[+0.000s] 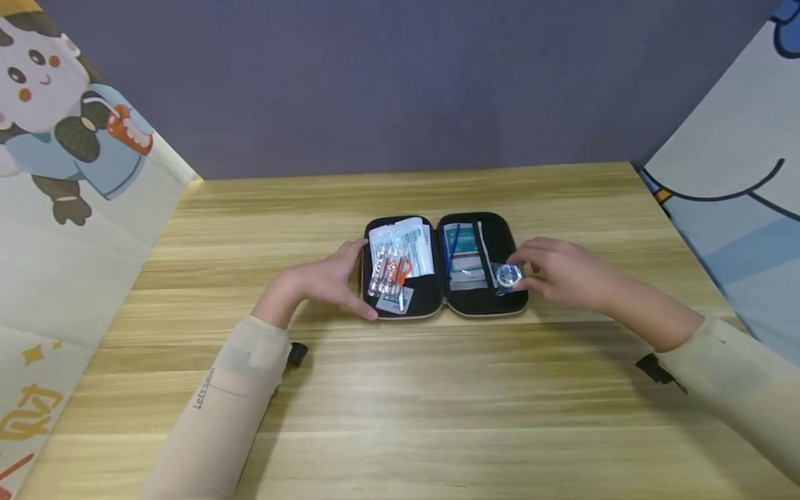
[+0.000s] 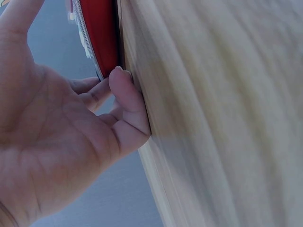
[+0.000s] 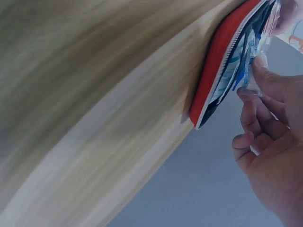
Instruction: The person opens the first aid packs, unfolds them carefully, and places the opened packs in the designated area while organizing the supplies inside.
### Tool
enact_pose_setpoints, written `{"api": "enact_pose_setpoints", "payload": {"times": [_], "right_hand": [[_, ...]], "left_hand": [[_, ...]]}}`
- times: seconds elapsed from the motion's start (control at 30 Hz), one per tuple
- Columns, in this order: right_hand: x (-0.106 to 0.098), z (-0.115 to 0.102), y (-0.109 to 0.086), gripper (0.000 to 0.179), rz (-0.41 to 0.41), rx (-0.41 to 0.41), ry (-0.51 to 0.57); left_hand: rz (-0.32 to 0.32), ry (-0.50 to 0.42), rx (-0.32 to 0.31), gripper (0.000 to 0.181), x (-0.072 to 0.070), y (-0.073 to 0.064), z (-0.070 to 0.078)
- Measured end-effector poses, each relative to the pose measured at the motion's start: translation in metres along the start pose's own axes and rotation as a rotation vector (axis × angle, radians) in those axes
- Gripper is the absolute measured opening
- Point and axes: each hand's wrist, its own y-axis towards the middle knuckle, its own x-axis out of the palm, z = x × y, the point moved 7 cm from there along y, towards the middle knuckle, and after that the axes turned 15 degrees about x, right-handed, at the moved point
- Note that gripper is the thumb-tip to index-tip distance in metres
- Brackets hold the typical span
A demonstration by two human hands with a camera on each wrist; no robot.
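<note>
A zippered case (image 1: 428, 292) with a red outside and black lining lies unfolded on the wooden table. My right hand (image 1: 553, 272) pinches a round whitish roll in clear plastic wrap (image 1: 509, 276) between thumb and fingers, over the right half's outer edge. In the right wrist view, the crinkled clear wrap (image 3: 252, 86) shows at the fingertips. Around the left side of the case my left hand (image 1: 326, 278) is spread, thumb at the near corner and fingers toward the far one. The left wrist view shows its fingertips right at the red side (image 2: 98, 35).
The left half holds white packets (image 1: 417, 244), foil strips (image 1: 380, 272), an orange-handled tool (image 1: 405, 268) and a small square packet (image 1: 394, 301). Flat green-and-white packets (image 1: 464, 239) sit under a black strap in the right half. A grey-blue wall (image 1: 400, 90) stands behind the table (image 1: 400, 417).
</note>
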Motion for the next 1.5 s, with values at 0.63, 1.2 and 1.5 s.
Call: {"api": "enact_pose_setpoints", "payload": {"times": [0.63, 1.2, 1.5], "right_hand": [[0.015, 0.004, -0.002, 0.025, 0.051, -0.096, 0.038], [0.033, 0.006, 0.003, 0.033, -0.053, 0.026, 0.106], [0.043, 0.002, 0.008, 0.036, -0.129, 0.067, 0.145]], "left_hand": [[-0.006, 0.002, -0.011, 0.154, -0.001, -0.001, 0.002], [-0.014, 0.016, -0.014, 0.156, 0.0, 0.001, 0.002], [-0.006, 0.013, -0.027, 0.155, 0.001, -0.001, 0.003]]}}
